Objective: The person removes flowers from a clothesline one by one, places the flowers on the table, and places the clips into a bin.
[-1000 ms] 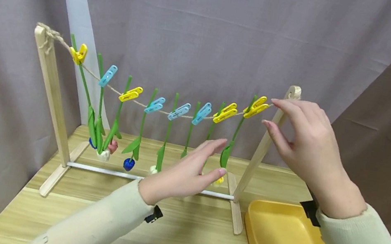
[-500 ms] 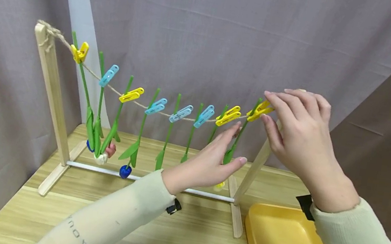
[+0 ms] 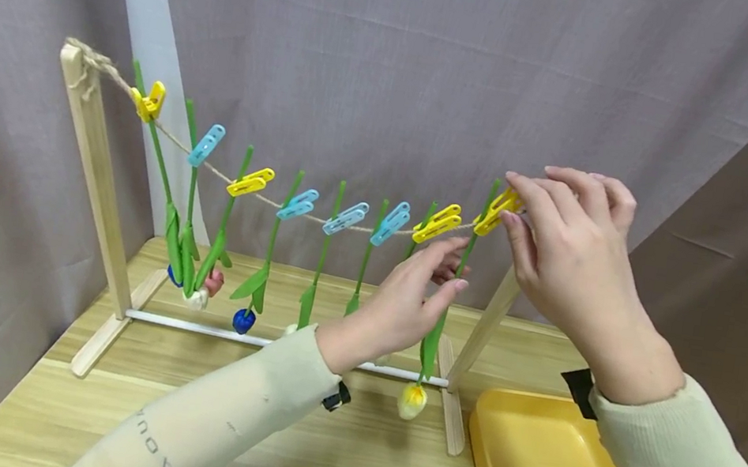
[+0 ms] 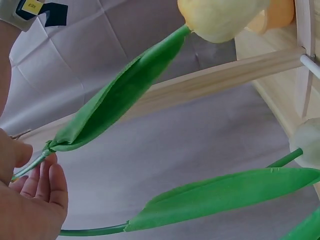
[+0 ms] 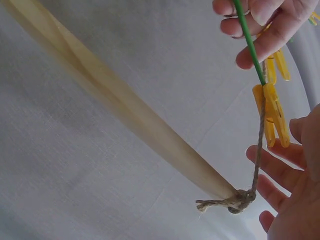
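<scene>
My left hand (image 3: 396, 304) holds the green stem of a pale yellow artificial tulip (image 3: 413, 401) between thumb and curled fingers. The tulip hangs flower-down at the rope's right end; in the left wrist view its large leaf (image 4: 120, 95) slants past the hand. A yellow clothespin (image 5: 272, 115) clips the stem to the rope (image 5: 259, 150). With thumb and index finger, my right hand (image 3: 570, 241) pinches this clothespin's handle end, while the other fingers are spread. Several more tulips hang leftward under yellow and blue clothespins, including a blue tulip (image 3: 244, 320).
A wooden frame with a left post (image 3: 98, 179) and right post (image 3: 486, 325) carries the rope. Its white crossbar (image 3: 195, 328) runs low over the wooden table (image 3: 343, 453). A yellow tray (image 3: 554, 454) stands at the right, beneath my right forearm. Grey curtain hangs behind.
My right hand has moved left from the rope onto the last yellow clothespin. My left hand has risen rightward and taken the tulip's stem; its flower has swung nearer, in front of the crossbar.
</scene>
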Demonstrator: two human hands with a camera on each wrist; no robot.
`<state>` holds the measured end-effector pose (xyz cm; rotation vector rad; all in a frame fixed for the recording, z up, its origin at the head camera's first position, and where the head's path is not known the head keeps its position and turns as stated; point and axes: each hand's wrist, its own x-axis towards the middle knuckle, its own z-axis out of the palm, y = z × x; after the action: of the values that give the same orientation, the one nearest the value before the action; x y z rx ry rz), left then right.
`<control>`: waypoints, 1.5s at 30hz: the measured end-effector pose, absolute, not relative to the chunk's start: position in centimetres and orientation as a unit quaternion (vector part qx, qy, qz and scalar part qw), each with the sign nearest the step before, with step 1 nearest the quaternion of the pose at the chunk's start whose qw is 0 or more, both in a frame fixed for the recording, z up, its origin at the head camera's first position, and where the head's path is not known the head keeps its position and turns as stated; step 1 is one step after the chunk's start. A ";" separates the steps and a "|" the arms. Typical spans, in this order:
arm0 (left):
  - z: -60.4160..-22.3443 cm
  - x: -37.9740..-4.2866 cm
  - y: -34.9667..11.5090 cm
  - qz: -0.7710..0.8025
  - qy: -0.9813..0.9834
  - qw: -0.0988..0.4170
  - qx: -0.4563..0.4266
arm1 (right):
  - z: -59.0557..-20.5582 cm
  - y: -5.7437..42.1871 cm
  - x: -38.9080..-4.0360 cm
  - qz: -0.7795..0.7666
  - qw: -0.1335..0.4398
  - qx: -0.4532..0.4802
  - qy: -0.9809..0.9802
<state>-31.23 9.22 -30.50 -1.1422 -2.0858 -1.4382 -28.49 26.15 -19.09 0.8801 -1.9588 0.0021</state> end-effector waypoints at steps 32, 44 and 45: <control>-30.7 -31.7 9.1 -0.482 -0.760 0.195 -0.390 | -20.3 26.0 -29.5 0.093 0.512 0.395 -0.757; -31.3 -31.5 8.5 -0.491 -0.767 0.178 -0.373 | -21.9 26.0 -29.6 0.156 0.537 0.387 -0.733; -31.4 -31.4 8.4 -0.493 -0.766 0.176 -0.373 | -22.0 26.0 -29.6 0.161 0.539 0.385 -0.732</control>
<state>-31.43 8.42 -31.40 -1.0563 -2.1687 -1.3956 -29.64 25.97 -21.97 0.9147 -1.7412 0.3835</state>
